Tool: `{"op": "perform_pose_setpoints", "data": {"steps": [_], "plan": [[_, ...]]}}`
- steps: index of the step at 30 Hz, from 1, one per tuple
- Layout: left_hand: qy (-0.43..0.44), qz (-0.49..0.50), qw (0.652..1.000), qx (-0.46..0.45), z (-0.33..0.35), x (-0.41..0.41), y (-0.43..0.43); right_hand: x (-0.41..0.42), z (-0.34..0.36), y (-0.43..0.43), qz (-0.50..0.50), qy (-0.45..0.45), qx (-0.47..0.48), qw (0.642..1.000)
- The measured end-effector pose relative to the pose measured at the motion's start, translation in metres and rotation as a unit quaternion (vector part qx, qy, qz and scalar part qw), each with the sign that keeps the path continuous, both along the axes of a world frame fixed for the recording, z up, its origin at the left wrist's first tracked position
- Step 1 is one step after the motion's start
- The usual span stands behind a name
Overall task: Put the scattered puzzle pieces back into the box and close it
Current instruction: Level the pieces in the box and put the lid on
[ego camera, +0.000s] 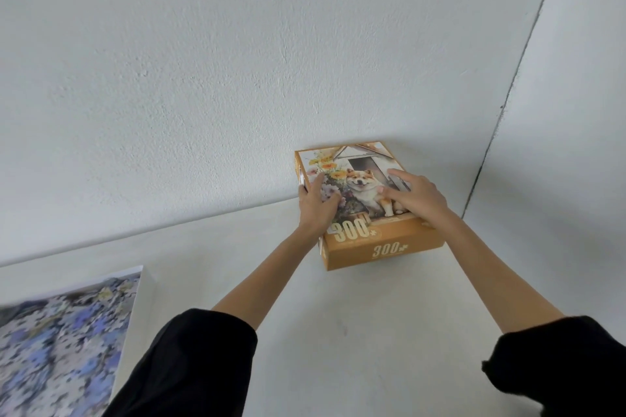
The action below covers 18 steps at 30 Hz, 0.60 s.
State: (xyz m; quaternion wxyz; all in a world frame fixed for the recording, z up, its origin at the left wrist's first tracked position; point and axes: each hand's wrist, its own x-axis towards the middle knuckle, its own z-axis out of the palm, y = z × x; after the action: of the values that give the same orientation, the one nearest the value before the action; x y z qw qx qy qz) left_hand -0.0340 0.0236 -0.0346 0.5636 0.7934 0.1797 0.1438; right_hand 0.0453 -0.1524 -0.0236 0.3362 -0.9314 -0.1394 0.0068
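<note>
An orange puzzle box [382, 249], marked 300 and showing a dog and flowers on its lid, stands on the white surface against the wall. The lid sits down on the box. My left hand [316, 205] lies on the left part of the lid, with its fingertips at the lid's left edge and its thumb across the picture. My right hand [415, 195] rests flat on the right part of the lid with its fingers spread. No loose puzzle pieces show around the box.
A flat board or puzzle with a blurred blue-and-white flower picture [64, 335] lies at the lower left. The white wall [237, 78] rises right behind the box. A wall corner [508, 105] runs down at the right.
</note>
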Motion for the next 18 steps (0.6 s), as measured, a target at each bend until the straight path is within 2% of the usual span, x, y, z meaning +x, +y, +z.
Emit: {"op": "perform_pose_setpoints", "data": {"steps": [9,18], "plan": [[-0.006,0.041,0.998,0.037,0.036,-0.079,0.078,-0.075,0.032,0.067,0.06,-0.042,0.017,0.997],[0.0,0.083,0.995,0.052,0.048,-0.207,0.174,-0.182,0.045,0.17,0.111,-0.036,0.025,0.993]]}}
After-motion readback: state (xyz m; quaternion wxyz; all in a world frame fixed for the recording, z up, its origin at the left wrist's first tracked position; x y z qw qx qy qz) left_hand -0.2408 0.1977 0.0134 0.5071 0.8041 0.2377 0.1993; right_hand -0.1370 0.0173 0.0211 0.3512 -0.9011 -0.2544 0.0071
